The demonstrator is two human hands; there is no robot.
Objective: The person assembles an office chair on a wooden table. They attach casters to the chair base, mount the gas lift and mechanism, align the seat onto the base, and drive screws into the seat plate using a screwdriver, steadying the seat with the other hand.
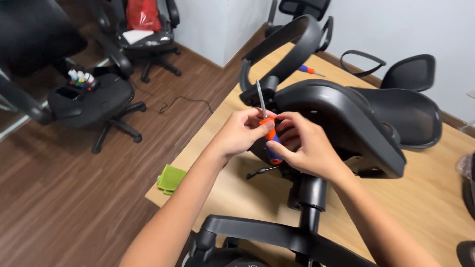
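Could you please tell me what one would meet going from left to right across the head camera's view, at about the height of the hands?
Office chair on the floor → green cloth → left hand → orange-and-blue screwdriver → right hand → black seat pan lying on the table → bare wooden table.

Looks like an office room used for chair assembly. Wood-laminate floor [59,198] and plain white walls [396,24] around a light wooden table [425,198]. On the table, an overturned black office chair [341,113]; left of it, on the floor, two assembled chairs [94,99]; behind it, loose chair parts [410,74].
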